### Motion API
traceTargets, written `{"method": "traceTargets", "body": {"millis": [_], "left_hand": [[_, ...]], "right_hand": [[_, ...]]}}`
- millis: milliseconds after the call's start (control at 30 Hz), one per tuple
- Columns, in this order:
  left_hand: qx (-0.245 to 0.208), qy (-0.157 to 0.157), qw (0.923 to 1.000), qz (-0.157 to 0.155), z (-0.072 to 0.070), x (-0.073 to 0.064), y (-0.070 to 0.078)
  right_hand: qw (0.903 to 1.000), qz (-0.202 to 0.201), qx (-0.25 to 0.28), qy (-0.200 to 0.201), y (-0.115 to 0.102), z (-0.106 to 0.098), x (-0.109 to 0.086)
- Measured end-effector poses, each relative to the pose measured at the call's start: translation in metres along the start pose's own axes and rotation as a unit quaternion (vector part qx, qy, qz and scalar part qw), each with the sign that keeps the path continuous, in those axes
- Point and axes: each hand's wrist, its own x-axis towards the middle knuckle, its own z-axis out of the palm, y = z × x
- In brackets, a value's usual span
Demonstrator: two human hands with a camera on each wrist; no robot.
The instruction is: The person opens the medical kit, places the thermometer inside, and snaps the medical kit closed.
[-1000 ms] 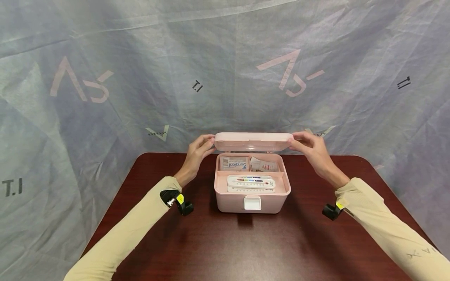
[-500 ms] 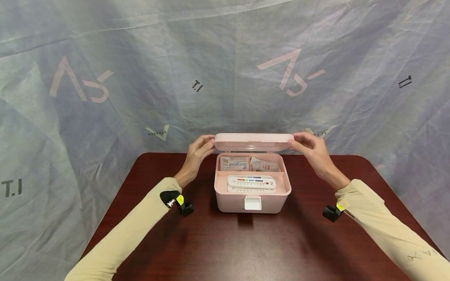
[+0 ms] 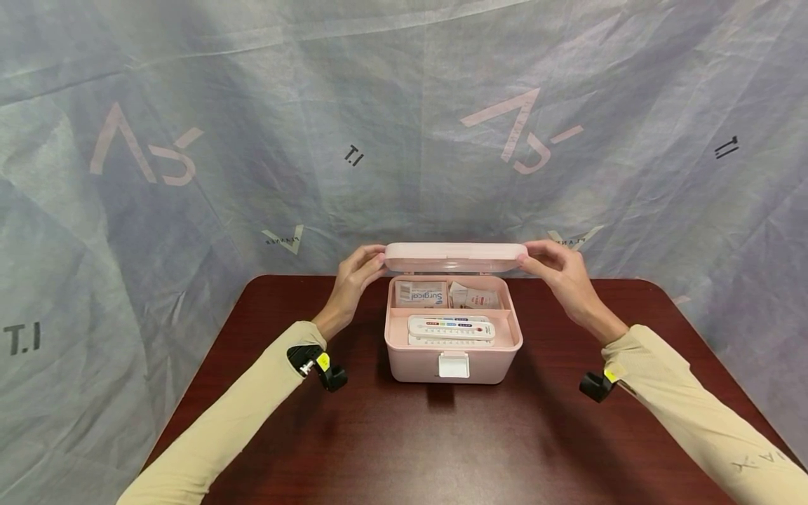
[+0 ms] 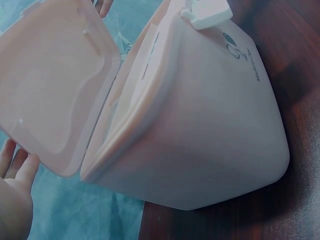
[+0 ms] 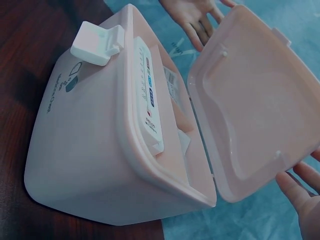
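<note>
A pink lidded first-aid box [image 3: 453,365] sits on the table with its lid [image 3: 454,252] raised on the rear hinges. At the lid's left end, my left hand [image 3: 351,284] pinches the edge between thumb and fingers. My right hand [image 3: 564,277] pinches the opposite end, thumb in front. Inside the box, thermometer cards [image 3: 451,327] lie in the front compartment. A packet printed "Surgical" [image 3: 419,294] fills the back left compartment, and small white packets [image 3: 473,297] the back right one. The white latch [image 3: 454,365] hangs on the front wall, sticking outward in the right wrist view.
The dark red-brown table [image 3: 435,449] extends in front of the box and to both sides. A grey printed cloth [image 3: 404,140] hangs close behind the table's back edge. Black wrist mounts [image 3: 332,374] protrude from both forearms.
The lid's top edge has dropped slightly, with both hands still holding its ends. The box and its contents have not moved.
</note>
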Motion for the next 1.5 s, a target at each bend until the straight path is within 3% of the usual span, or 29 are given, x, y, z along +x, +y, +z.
{"method": "traceTargets", "body": {"millis": [700, 1500], "left_hand": [[-0.029, 0.005, 0.9995, -0.008, 0.001, -0.007, -0.001], [-0.028, -0.002, 0.9993, -0.023, 0.002, -0.017, 0.002]], "right_hand": [[0.9999, 0.000, -0.013, -0.011, -0.003, -0.001, -0.009], [0.9986, 0.007, -0.017, -0.049, -0.005, -0.005, -0.020]]}}
